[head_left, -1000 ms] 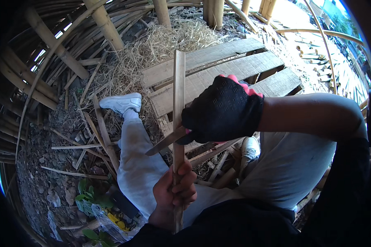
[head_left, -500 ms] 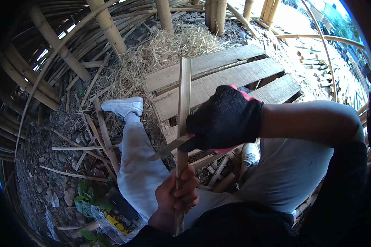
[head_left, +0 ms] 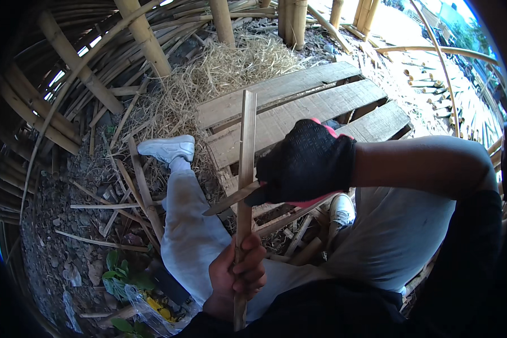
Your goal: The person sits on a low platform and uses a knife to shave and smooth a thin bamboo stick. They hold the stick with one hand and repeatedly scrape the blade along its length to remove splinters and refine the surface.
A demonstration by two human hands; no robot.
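Observation:
A long split bamboo strip (head_left: 247,135) stands nearly upright in front of me, its top end over the wooden slatted pallet (head_left: 315,103). My bare left hand (head_left: 239,267) is wrapped round its lower part, above my lap. Higher up, my right hand (head_left: 304,163), in a black and red glove, is closed on a knife. The knife blade (head_left: 231,201) crosses the strip at a slant and sticks out on its left side, tip down and left. The gloved fingers hide the knife's handle, and the thumb lies against the strip.
A heap of pale shavings (head_left: 225,67) lies behind the pallet. Bamboo poles (head_left: 143,36) stand at the back left. Loose strips (head_left: 141,191) are scattered left of my leg. Near my left knee are green leaves (head_left: 115,276) and a clear plastic bag (head_left: 146,312). Cut bamboo (head_left: 434,93) lies far right.
The bamboo strip and my left hand have shifted slightly down and to the left. The knife stays across the strip, and my right hand has barely moved.

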